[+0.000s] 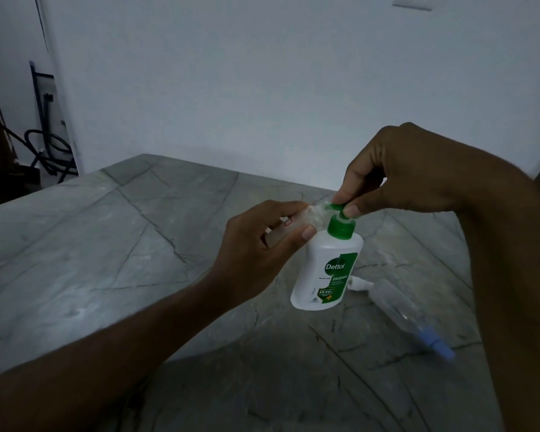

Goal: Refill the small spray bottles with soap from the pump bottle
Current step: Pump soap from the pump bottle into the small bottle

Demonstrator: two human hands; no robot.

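A white pump bottle [328,271] with a green label and green pump head stands on the grey marble table [106,260]. My right hand [399,169] pinches the green pump head from above, thumb and fingers on it. My left hand [259,244] holds a small clear spray bottle [306,218] sideways, its open mouth right at the pump's nozzle. A second clear spray bottle [399,307] with a blue cap lies on its side to the right of the pump bottle. A white sprayer top [360,284] lies just behind the pump bottle's base.
A white wall rises right behind the table's far edge. At the far left, past the table's corner, black cables and a dark rack stand on the floor. The room is dim.
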